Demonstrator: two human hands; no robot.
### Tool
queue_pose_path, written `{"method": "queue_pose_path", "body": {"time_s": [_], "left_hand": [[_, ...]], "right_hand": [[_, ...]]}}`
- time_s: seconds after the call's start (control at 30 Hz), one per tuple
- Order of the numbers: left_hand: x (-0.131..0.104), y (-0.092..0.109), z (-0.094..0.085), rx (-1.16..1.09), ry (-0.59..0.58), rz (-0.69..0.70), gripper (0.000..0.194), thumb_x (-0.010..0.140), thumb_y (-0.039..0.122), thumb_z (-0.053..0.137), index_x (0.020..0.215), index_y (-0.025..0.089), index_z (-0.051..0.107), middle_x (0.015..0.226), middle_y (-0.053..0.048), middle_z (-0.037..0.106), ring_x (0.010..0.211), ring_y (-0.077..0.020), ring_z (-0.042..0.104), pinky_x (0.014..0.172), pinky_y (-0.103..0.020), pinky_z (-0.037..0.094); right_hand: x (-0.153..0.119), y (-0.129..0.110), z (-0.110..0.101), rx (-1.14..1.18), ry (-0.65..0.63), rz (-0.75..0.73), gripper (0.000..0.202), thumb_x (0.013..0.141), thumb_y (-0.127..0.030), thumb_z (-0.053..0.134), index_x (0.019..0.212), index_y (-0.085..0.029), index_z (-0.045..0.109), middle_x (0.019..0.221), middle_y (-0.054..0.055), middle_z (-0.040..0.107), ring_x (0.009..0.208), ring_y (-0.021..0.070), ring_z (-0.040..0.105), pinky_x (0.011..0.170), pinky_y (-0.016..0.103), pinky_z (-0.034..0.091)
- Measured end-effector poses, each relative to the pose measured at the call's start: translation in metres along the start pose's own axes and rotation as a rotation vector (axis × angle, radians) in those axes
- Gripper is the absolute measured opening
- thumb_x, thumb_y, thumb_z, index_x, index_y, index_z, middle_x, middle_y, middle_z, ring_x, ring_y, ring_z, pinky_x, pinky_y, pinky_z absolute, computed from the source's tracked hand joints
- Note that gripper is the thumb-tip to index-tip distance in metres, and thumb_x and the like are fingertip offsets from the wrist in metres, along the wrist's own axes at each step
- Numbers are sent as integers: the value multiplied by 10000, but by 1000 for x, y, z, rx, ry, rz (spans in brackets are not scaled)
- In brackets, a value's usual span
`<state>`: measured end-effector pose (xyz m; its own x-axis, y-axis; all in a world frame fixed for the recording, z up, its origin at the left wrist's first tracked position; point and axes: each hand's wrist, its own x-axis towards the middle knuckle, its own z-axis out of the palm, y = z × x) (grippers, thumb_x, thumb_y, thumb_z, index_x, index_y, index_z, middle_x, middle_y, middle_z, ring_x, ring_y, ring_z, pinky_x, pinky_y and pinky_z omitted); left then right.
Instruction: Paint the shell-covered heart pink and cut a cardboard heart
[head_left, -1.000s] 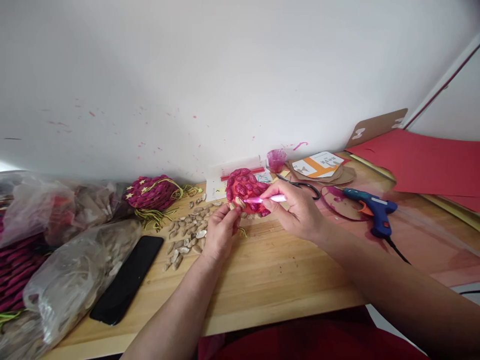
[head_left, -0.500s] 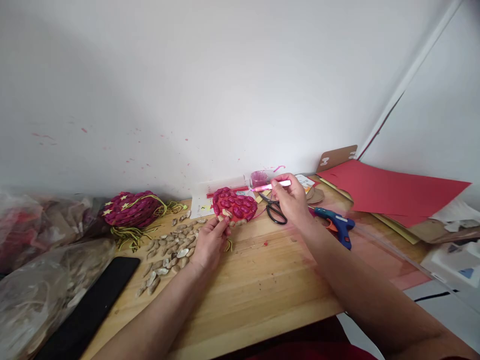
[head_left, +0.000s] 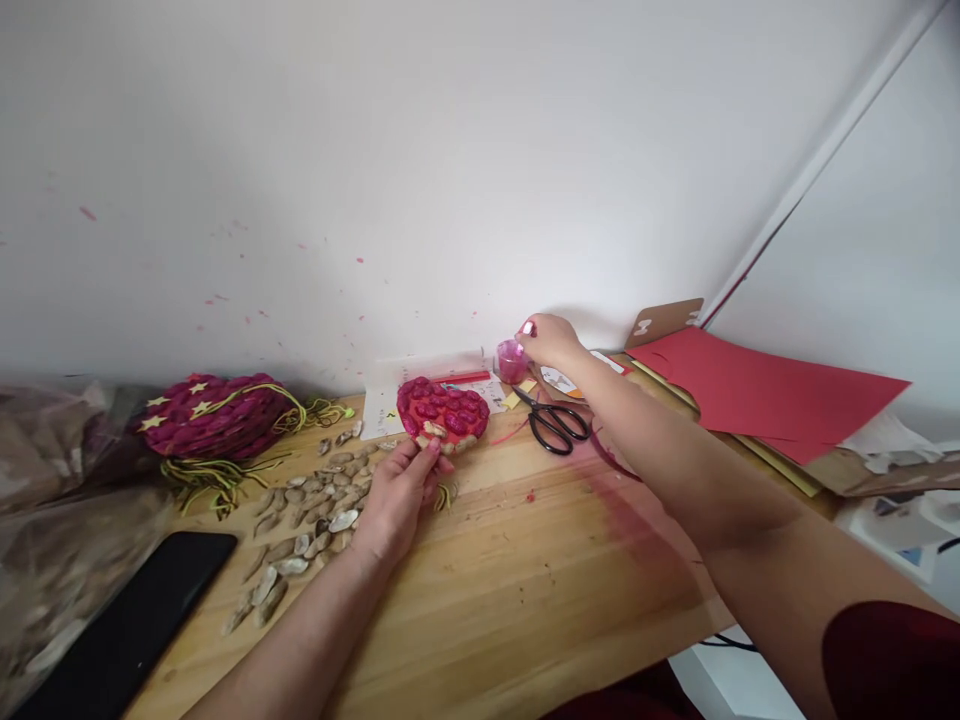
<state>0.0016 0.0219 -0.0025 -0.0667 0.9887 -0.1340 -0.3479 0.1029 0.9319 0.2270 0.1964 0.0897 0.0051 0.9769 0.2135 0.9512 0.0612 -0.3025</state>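
Observation:
My left hand (head_left: 401, 492) is closed on the lower edge of a red craft piece (head_left: 444, 408) covered with peanut shells. Most of its shells are painted glossy magenta, while a few along the bottom are bare tan. Yellow-green threads (head_left: 445, 494) hang beneath it. Over a small clear cup of pink paint (head_left: 512, 362), my right hand (head_left: 553, 342) grips a white-handled paintbrush (head_left: 528, 328); its tip is down at the cup and hidden. Black-handled scissors (head_left: 555, 428) lie just in front of the cup. Loose peanut shells (head_left: 330, 500) are spread left of my left hand.
A bundle of magenta painted shells with yellow stars (head_left: 225, 412) sits at the left. Plastic bags (head_left: 67, 560) and a black phone (head_left: 142, 620) are nearer. Red paper sheets (head_left: 765, 385) lie at the right. A white wall (head_left: 450, 180) closes off the back.
My right hand has moved away from the craft piece, back to the paint cup, bringing the paintbrush from level to pointing down there. My left hand still holds the craft piece. The view has shifted slightly.

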Motion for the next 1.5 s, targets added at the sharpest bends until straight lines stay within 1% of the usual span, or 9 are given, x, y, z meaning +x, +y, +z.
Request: {"method": "queue_pose_path", "body": {"time_s": [0.17,0.5,0.8,0.93,1.07,1.13,1.23,1.37,1.5], "left_hand": [[0,-4,-1,77,-34,41,395,747,505,783,776,138,641,719,-42,675,455,-49,371,428,-187,270],[-3,-2,0,267,-30,85,389,827,528,692,733,151,672,494,16,502,442,-91,378,453,-218,283],[-2,-3,0,249,-86,122,372,815,515,711,805,149,642,720,-53,685,462,-77,403,448,-219,298],[-4,-1,1,244,-97,119,351,841,499,688,792,156,634,719,-47,680,470,-77,403,453,-221,295],[-5,0,2,213,-109,92,317,840,471,685,780,168,614,681,-32,665,463,-76,390,453,-220,279],[-6,-1,2,197,-127,82,294,851,446,672,772,174,594,664,-24,658,462,-76,383,456,-217,273],[-9,-2,3,184,-169,63,281,869,428,651,761,179,574,631,-14,639,463,-77,374,460,-219,263],[-13,3,7,156,-226,25,280,847,441,673,805,176,593,603,-6,613,463,-78,360,458,-223,231],[-16,9,10,147,-261,-13,294,820,452,692,803,175,593,571,3,578,459,-79,350,456,-226,209]], "right_hand": [[12,-5,12,-140,-101,43,242,786,-325,734,978,-183,774,1102,174,743,1165,360,617,928,429,464],[15,-4,13,-158,-82,47,311,821,-493,698,926,-214,784,1043,147,734,1169,356,562,945,459,445],[6,0,14,-113,-2,22,283,860,-462,649,881,-211,778,989,136,736,1146,361,557,947,472,411],[-5,9,5,131,179,56,264,883,-418,620,890,-191,754,884,93,734,912,279,633,835,405,451],[-37,13,-6,659,337,-91,224,898,-373,606,900,-174,710,803,46,693,761,196,627,738,330,481],[-62,7,-10,911,250,-181,206,909,-382,619,879,-191,688,768,28,667,712,175,616,700,320,490],[-101,-6,-14,1060,48,-311,233,915,-447,650,854,-222,656,714,3,616,651,161,584,610,303,476],[-132,-17,-13,1032,-73,-405,255,925,-478,651,884,-226,652,752,-2,599,648,141,554,545,272,424],[-140,-15,-8,963,-86,-450,269,959,-482,605,931,-217,642,783,0,600,631,123,516,517,258,380]]}}
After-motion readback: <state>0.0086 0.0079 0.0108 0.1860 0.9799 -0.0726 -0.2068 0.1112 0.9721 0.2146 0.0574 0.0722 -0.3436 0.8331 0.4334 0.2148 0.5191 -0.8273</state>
